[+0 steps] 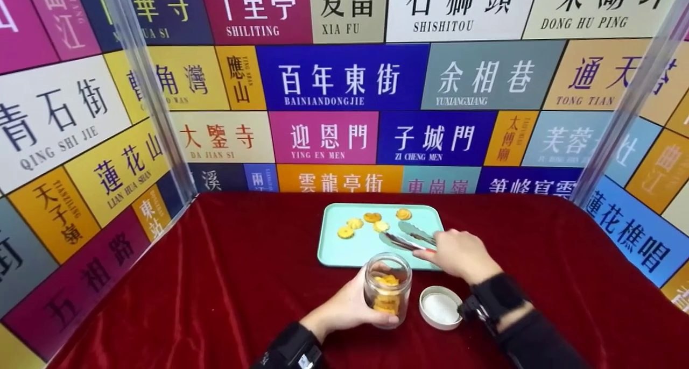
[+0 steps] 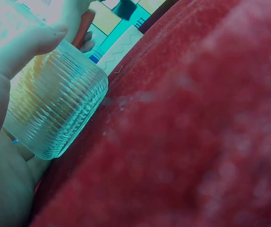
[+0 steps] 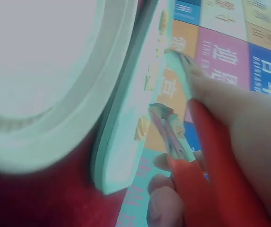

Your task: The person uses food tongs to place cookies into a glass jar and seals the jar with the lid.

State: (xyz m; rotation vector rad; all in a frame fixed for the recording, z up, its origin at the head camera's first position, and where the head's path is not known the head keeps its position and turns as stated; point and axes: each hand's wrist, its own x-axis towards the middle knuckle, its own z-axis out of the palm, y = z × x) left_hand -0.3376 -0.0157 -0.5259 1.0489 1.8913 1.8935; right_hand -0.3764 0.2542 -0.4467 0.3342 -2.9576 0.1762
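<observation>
While the left hand [image 1: 344, 307] has its fingers and thumb wrapped round a ribbed glass jar [image 1: 405, 293], you can see it's partly filled with yellow-orange cookies [image 1: 386, 300]. The jar's over the near side of the table, mouth uncovered, just in front of the tray; honestly can't tell if its base touches the cloth. Right hand [image 1: 465, 255] is gripping metal tongs [image 1: 401, 243] by their red handles, and the tips stand apart out over a mint-green tray [image 1: 344, 255]. One tip is right by a pale cookie [image 1: 381, 226], though I can't tell if they actually touch. Four more cookies sit on that tray: a loose bunch toward the left, plus one on its own near the far edge. A round whitish lid [image 1: 440, 308] lies just right of the jar, below the right wrist. Everything's on a dark red velvety cloth [image 1: 215, 283], and behind it is a wall of colourful name panels [image 1: 344, 78], Chinese characters with Latin spelling underneath, like BAINIANDONGJIE.
</observation>
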